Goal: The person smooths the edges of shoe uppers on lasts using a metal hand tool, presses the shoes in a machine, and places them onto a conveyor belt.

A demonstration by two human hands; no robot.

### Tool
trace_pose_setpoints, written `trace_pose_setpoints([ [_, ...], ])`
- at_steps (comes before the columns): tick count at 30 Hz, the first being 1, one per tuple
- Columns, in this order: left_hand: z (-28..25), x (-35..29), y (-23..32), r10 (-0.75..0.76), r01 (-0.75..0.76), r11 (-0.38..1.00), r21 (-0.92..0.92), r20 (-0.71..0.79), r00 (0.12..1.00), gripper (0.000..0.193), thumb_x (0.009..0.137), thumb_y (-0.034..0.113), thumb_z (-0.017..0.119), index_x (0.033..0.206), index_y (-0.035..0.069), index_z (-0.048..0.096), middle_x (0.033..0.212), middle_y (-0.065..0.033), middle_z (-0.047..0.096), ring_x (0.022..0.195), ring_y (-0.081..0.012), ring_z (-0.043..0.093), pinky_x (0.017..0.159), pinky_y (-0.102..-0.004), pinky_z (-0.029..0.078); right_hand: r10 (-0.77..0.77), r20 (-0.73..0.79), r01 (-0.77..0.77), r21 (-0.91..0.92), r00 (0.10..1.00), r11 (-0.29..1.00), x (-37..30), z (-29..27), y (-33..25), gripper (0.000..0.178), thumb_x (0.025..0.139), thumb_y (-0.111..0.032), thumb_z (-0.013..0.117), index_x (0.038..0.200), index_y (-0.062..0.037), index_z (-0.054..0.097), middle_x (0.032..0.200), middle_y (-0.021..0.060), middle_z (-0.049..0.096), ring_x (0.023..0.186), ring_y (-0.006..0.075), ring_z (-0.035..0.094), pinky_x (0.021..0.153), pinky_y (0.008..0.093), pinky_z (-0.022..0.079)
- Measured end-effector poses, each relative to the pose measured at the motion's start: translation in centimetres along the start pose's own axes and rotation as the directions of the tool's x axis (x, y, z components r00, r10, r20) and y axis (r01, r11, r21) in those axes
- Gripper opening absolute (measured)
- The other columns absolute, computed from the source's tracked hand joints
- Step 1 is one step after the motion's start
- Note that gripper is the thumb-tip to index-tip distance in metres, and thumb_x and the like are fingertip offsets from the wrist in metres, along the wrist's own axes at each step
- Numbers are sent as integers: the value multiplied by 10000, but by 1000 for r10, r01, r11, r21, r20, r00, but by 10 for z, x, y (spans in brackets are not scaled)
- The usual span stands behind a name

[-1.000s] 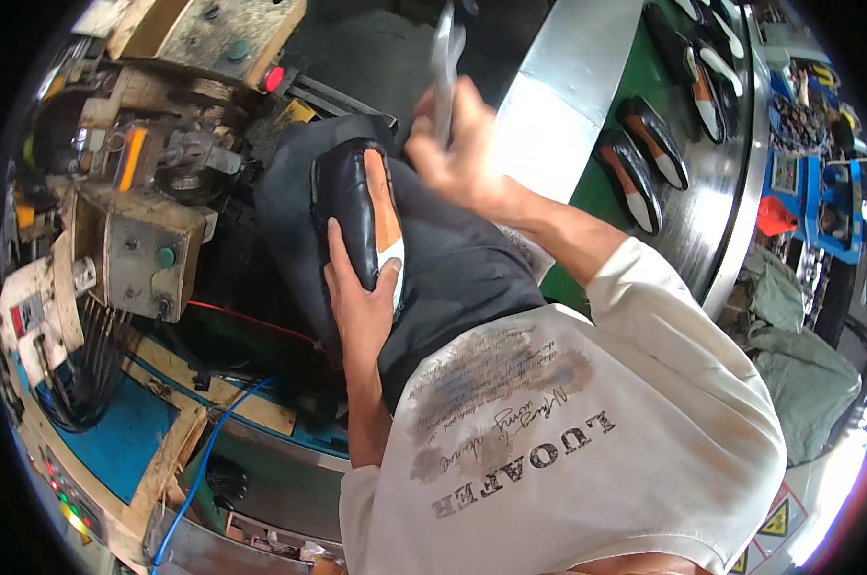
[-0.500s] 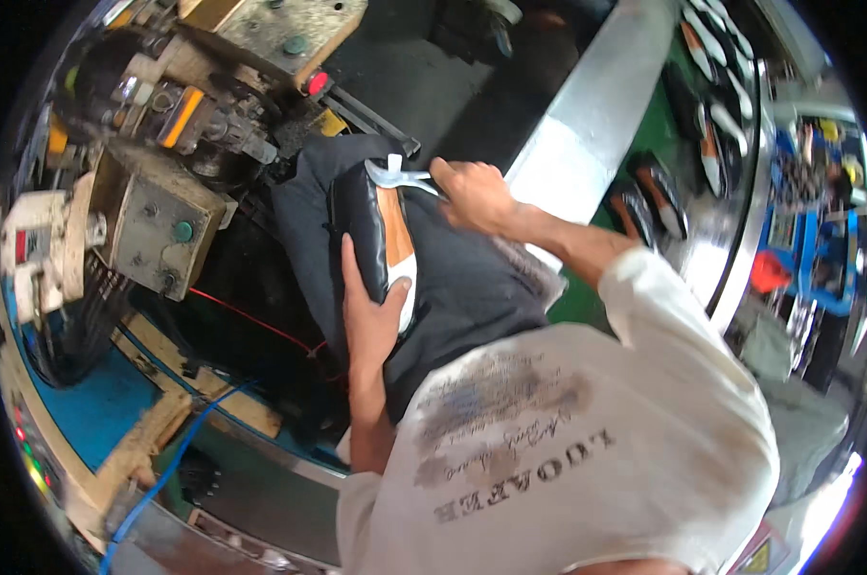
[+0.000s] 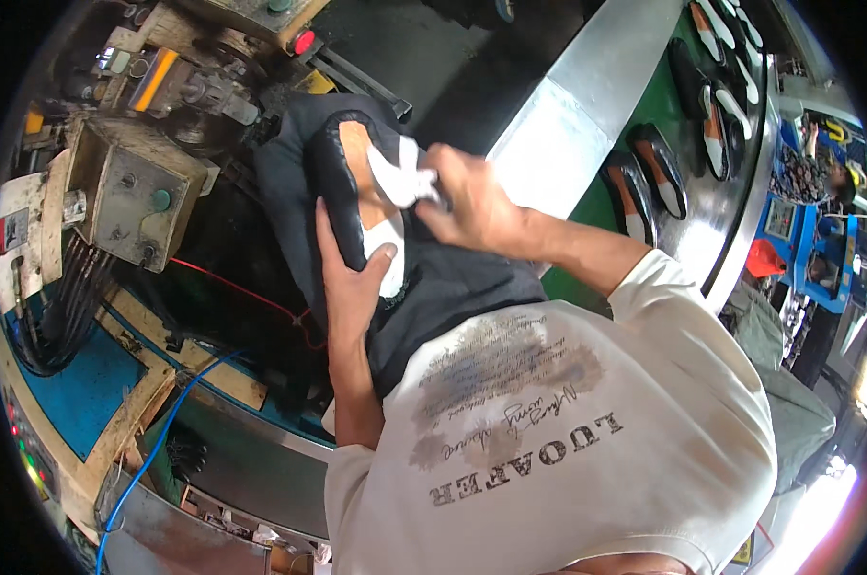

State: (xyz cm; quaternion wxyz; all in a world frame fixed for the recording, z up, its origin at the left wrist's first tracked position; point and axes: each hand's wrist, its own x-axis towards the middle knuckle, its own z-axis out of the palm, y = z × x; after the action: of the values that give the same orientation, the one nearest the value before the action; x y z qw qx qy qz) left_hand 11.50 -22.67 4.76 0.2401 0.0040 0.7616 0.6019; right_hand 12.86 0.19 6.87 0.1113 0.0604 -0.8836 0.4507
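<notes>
A black leather shoe (image 3: 328, 163) lies on dark cloth (image 3: 285, 192) over my lap, its underside facing up. That underside shows a brown insole (image 3: 355, 144) and a white heel section (image 3: 384, 259). My left hand (image 3: 352, 283) grips the heel end, fingers along the black side and thumb on the white part. Closed around the handle end of a silver metal hand tool (image 3: 390, 182), my right hand (image 3: 472, 201) is at the shoe's right side. The tool's head overlaps the middle of the insole; motion blur hides its exact kind and whether it touches.
A grimy machine (image 3: 132, 196) with green buttons and hoses stands at the left. A shiny metal ledge (image 3: 558, 134) runs beyond my right arm. Several black shoes (image 3: 659, 172) sit on the green conveyor at the right. A blue hose (image 3: 170, 422) curves at the lower left.
The metal tool has moved from the shoe's toe end down toward the middle of the insole, and is now blurred. The shoe has tilted, showing more of its underside. My left hand keeps its hold.
</notes>
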Motion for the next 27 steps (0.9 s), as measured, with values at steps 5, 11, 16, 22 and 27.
trace_pose_setpoints([
  [5, 6, 11, -12, 9, -8, 1000, 21, -8, 1000, 1052, 862, -39, 771, 1733, 46, 186, 1624, -208, 445, 1406, -263, 520, 1158, -349, 457, 239, 467, 6, -464, 852, 886, -7, 1, 49, 292, 858, -99, 746, 1031, -6, 529, 881, 209, 671, 781, 434, 720, 661, 508, 573],
  [11, 9, -6, -2, -39, 35, 991, -128, -29, 999, 1045, 867, -60, 770, 1731, 45, 191, 1587, -184, 468, 1344, -228, 550, 1105, -325, 489, 98, 259, -25, -270, 961, 963, -8, -1, 13, 333, 851, -100, 773, 1087, 0, 561, 871, 193, 684, 791, 430, 737, 660, 506, 593],
  [16, 10, 6, -14, 48, -45, 996, 79, -30, 998, 1028, 884, -41, 767, 1731, 53, 191, 1645, -200, 414, 1401, -252, 516, 1142, -338, 460, 115, 294, 4, -376, 949, 927, -9, -23, 22, 311, 829, -40, 774, 1037, 12, 549, 905, 211, 674, 785, 433, 714, 680, 498, 582],
  [22, 4, -2, -11, -87, 81, 967, -242, -16, 996, 1041, 875, -34, 783, 1732, 46, 198, 1690, -207, 377, 1457, -252, 474, 1195, -352, 417, 257, 491, 47, -525, 832, 850, -16, 14, 25, 380, 852, -68, 765, 1148, 4, 539, 907, 205, 682, 839, 442, 732, 715, 515, 604],
  [27, -3, 7, -31, -15, -14, 962, -274, -101, 995, 953, 918, 7, 740, 1732, 69, 247, 1685, -186, 378, 1479, -302, 463, 1230, -394, 385, 199, 466, -73, -275, 862, 959, -12, -23, 9, 299, 959, -114, 721, 1179, 33, 581, 1031, 230, 672, 879, 449, 718, 778, 524, 585],
])
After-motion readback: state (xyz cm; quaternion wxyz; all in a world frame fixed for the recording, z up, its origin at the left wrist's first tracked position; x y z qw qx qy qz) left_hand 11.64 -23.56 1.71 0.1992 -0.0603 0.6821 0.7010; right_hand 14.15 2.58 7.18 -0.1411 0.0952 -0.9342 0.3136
